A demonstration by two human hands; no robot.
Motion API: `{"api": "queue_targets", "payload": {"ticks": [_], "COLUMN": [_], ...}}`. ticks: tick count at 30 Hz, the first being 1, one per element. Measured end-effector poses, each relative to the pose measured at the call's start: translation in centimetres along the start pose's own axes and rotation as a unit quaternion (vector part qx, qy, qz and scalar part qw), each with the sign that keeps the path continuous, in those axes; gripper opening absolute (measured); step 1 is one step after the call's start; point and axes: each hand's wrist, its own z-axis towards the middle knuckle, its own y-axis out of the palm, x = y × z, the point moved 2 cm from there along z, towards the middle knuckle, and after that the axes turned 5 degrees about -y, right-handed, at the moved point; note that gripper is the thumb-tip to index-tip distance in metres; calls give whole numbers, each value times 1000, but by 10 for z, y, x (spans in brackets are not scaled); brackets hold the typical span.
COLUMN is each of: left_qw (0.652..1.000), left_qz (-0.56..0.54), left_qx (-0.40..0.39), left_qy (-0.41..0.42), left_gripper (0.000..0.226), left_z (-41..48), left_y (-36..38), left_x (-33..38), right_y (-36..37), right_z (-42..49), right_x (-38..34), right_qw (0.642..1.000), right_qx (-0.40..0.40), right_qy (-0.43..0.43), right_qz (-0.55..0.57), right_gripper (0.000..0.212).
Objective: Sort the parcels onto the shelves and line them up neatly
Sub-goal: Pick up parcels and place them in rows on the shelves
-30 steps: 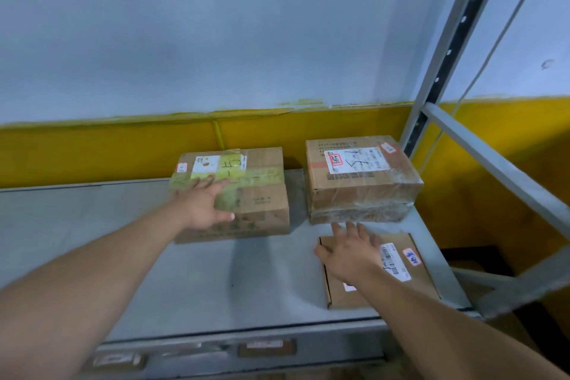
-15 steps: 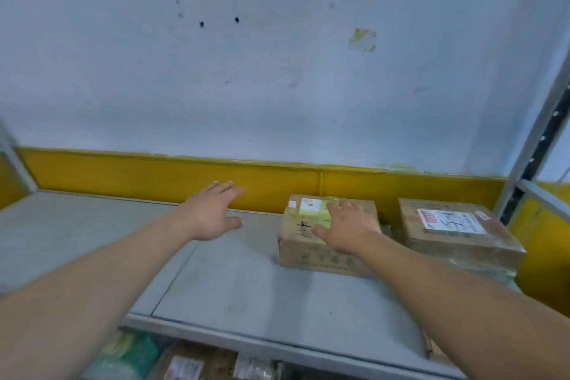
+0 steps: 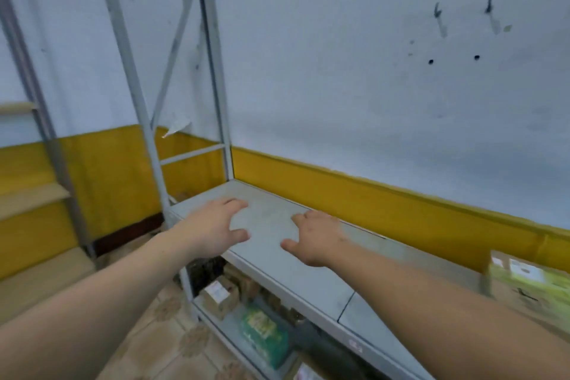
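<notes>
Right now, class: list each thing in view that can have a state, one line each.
left hand, open, fingers spread, holding nothing.
right hand, open, fingers spread, holding nothing.
green-taped parcel, taped, resting on the grey shelf, untouched.
small cardboard box, closed, on the lower shelf.
green bag, lying on the lower shelf.

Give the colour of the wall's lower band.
The band is yellow, as the head view shows.
</notes>
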Motion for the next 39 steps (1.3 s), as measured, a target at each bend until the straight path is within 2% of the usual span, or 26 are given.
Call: {"api": "queue_targets", "payload": {"ticks": [6, 11, 21, 26, 30, 39], "left_qw": [993, 979, 929, 924, 932, 961], "left_qz": [-13, -1, -71, -88, -79, -38], "left_qx": [-13, -18, -10, 4, 14, -14], "left_qy": [-114, -201, -362, -372, -352, -274], "left_gripper": [65, 62, 64, 64, 58, 66], "left_z": [-20, -1, 59, 87, 120, 224], "left_y": [13, 24, 32, 30, 23, -27], "left_x": [-115, -198, -344, -419, -497, -670], "right_y": [30, 55, 80, 93, 106, 99], "right_z": [85, 176, 354, 419, 473, 603], "right_x": [-101, -166, -263, -327, -383, -488], "right_qw": [994, 984, 966, 958, 956, 969], "right_qx": [-28, -34, -70, -87, -90, -87], "right_qy": [-110, -173, -239, -270, -278, -226], "right_qz": [-2, 24, 62, 40, 30, 47], "right_gripper": [71, 67, 72, 73, 73, 72]}}
